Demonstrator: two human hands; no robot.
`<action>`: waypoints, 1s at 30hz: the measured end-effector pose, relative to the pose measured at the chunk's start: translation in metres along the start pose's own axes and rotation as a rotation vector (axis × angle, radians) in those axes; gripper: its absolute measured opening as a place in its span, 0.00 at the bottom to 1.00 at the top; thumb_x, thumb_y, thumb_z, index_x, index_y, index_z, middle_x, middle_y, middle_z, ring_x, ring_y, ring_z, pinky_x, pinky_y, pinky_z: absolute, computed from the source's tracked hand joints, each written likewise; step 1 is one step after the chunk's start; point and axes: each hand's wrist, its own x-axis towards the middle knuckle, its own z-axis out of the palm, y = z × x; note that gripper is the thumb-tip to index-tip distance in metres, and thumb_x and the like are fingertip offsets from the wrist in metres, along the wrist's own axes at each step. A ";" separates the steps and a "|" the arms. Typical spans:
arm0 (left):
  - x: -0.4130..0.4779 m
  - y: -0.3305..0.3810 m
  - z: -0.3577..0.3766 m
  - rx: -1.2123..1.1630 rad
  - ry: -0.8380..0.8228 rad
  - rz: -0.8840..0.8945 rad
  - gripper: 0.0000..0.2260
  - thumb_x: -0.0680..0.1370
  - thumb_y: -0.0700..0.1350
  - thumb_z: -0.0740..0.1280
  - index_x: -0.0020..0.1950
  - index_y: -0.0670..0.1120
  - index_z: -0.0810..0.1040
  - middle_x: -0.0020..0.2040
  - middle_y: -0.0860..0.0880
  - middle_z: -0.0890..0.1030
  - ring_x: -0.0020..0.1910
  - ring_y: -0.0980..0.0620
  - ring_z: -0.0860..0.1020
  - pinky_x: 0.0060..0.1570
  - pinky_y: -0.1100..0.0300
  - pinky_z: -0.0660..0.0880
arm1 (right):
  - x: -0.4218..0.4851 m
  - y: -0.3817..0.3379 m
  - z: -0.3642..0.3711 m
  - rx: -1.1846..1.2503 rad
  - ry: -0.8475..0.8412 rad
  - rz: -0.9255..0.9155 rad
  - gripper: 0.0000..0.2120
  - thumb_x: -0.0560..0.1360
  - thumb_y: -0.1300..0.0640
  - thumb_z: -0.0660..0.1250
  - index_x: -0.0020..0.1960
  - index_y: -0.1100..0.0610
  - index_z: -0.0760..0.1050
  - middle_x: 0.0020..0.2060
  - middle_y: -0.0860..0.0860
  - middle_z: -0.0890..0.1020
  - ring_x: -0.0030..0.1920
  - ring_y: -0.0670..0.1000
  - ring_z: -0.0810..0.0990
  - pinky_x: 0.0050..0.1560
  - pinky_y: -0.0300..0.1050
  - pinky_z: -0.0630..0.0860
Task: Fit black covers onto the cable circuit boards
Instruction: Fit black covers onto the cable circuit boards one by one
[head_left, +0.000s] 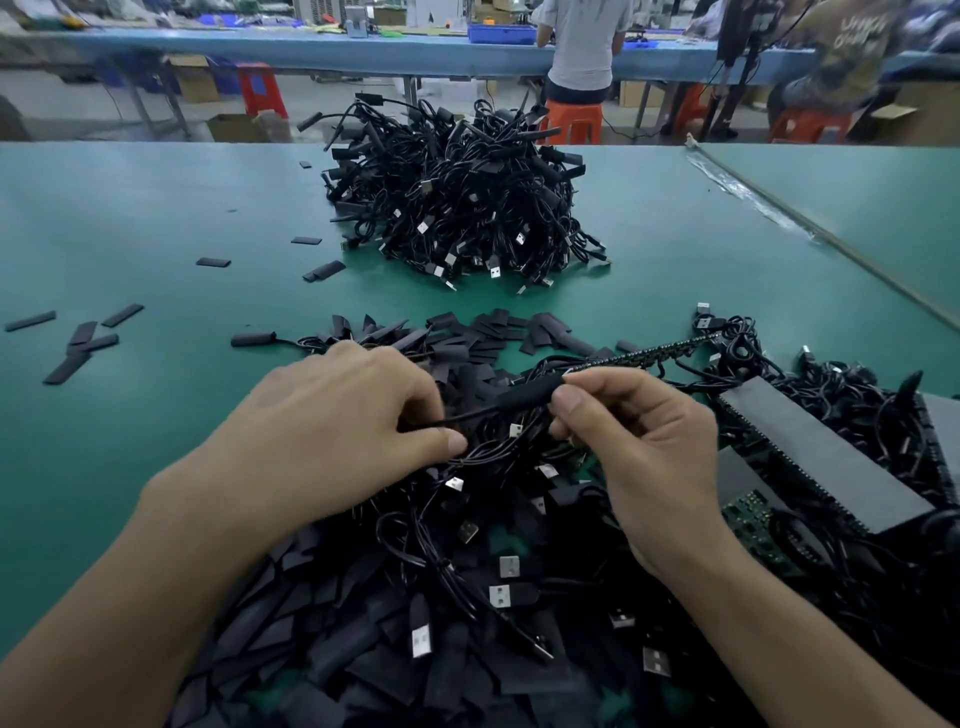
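Nearest you is the near heap (467, 597): flat black sleeves & USB-plug cables, piled on the green counter (156, 218) btwn your forearms. Everything below is placed vs that heap.

Well left of the heap, a few loose covers (78, 343) lie scattered on the counter, some overlapping, more strays further back.

Over the heap's left-rear part, your L hand (332, 431) is palm-down, fingers curled, thumb & fingertips pinching a thin cable (457, 415). That cable runs right into the black cover (527, 397), which you hold just above the heap's rear edge, roughly level, tilted up a bit at its right end.

Your R hand (639, 447), over the heap's right-rear part, pinches the cover's right end w/ thumb & forefinger; other fingers are curled in.

A dark board strip (654, 353) runs up-right from your R fingertips. Can't tell how far it sits inside the cover.

Right of the heap are long grey slabs (821, 452) & a green PCB (753, 519), among tangled cables.

Behind the heap, mid-counter, is the far pile (457, 208) of coiled cables. Beyond that, a person (582, 47) sits on an orange stool (571, 122).
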 end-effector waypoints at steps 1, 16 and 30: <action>0.000 -0.001 -0.003 0.019 0.026 -0.003 0.15 0.72 0.69 0.61 0.41 0.61 0.80 0.30 0.62 0.79 0.33 0.65 0.75 0.30 0.61 0.67 | 0.000 -0.001 -0.001 0.008 0.043 -0.011 0.05 0.74 0.63 0.73 0.43 0.53 0.84 0.34 0.53 0.84 0.34 0.49 0.83 0.39 0.36 0.78; 0.023 -0.031 0.015 -1.071 -0.086 -0.423 0.13 0.73 0.53 0.71 0.42 0.44 0.86 0.37 0.42 0.86 0.27 0.52 0.79 0.27 0.63 0.75 | -0.003 0.002 -0.001 -0.700 0.262 -0.198 0.26 0.74 0.65 0.71 0.65 0.42 0.74 0.58 0.38 0.67 0.60 0.46 0.68 0.66 0.38 0.65; 0.020 -0.018 0.022 -0.396 0.421 -0.146 0.10 0.67 0.56 0.78 0.39 0.57 0.79 0.31 0.58 0.78 0.31 0.62 0.75 0.34 0.60 0.72 | -0.003 0.005 -0.004 -0.872 0.224 -0.382 0.09 0.74 0.55 0.73 0.55 0.49 0.82 0.48 0.37 0.78 0.46 0.43 0.70 0.49 0.48 0.65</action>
